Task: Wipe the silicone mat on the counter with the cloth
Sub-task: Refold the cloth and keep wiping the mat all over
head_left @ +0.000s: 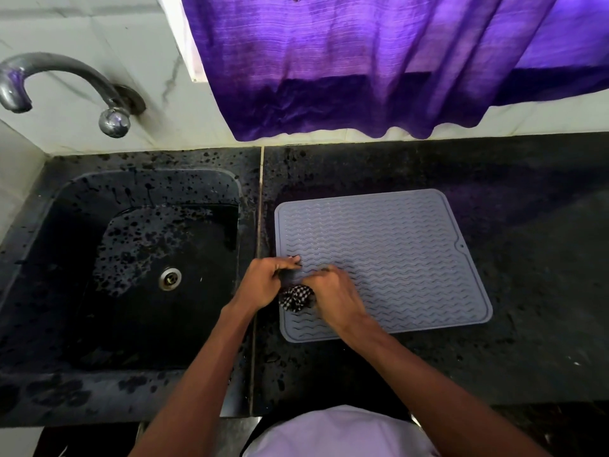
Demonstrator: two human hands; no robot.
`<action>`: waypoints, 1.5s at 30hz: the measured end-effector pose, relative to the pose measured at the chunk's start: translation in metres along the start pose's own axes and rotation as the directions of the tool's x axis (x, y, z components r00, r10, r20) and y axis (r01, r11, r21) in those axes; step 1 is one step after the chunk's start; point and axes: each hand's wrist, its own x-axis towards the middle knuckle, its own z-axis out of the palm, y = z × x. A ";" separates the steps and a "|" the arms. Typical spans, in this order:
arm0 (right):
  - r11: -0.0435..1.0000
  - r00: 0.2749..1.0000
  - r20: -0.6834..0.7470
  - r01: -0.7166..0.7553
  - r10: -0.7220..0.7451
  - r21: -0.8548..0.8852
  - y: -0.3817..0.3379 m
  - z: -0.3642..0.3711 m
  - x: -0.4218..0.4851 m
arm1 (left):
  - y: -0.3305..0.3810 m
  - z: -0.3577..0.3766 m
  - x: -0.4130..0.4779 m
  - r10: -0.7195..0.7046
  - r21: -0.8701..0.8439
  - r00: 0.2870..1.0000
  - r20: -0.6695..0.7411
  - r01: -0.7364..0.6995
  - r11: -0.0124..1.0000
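Gripping a black-and-white checked cloth (296,300) with both hands, low over the near left part of the silicone mat (395,252). With the left hand (265,282), pinches a dark bit of the fabric between thumb and curled fingertips, right at the mat's left edge. With the right hand (333,295), closes knuckles-up over the bunch, fingers bent down round it; cannot tell how much of the wad sits inside the palm. Shows the cloth only as a crumpled ball between the two wrists, on the ribbed surface or just above it, cannot tell which.

Lies flat on the dark speckled counter (527,324), that grey mat with wavy ridges, slightly skewed, its left edge just beside the seam that parts counter from sink (82,209). Sits sunk into the counter's left half, black and spotted, with a wet sheen on its floor and a metal drain (170,278) near the middle. Curves over the sink's far left corner, a metal tap (66,77) fixed to the tiled wall. Hangs over the counter's far edge behind the mat, a purple curtain (362,61).
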 end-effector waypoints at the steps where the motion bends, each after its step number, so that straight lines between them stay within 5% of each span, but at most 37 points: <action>1: 1.000 1.000 0.015 -0.025 0.025 0.007 0.006 -0.004 -0.001 | 0.000 0.000 -0.001 0.011 0.008 1.000 -0.002 -0.011 1.000; 14: 0.939 0.928 0.147 -0.345 0.342 -0.003 0.110 -0.059 -0.029 | -0.004 0.011 -0.007 0.061 0.068 0.994 -0.093 -0.055 0.996; 24: 0.992 0.986 0.101 -0.128 0.129 -0.014 0.110 -0.062 -0.030 | 0.016 0.050 -0.019 -0.043 0.091 0.955 -0.294 0.073 0.993; 40: 0.897 0.879 0.184 -0.440 0.439 -0.037 0.192 -0.102 -0.057 | 0.019 0.061 -0.023 -0.014 0.129 0.936 -0.352 0.064 0.990; 45: 0.843 0.850 0.039 -0.514 0.526 -0.156 0.204 -0.113 -0.073 | 0.019 0.065 -0.023 -0.007 0.130 0.926 -0.377 0.060 0.990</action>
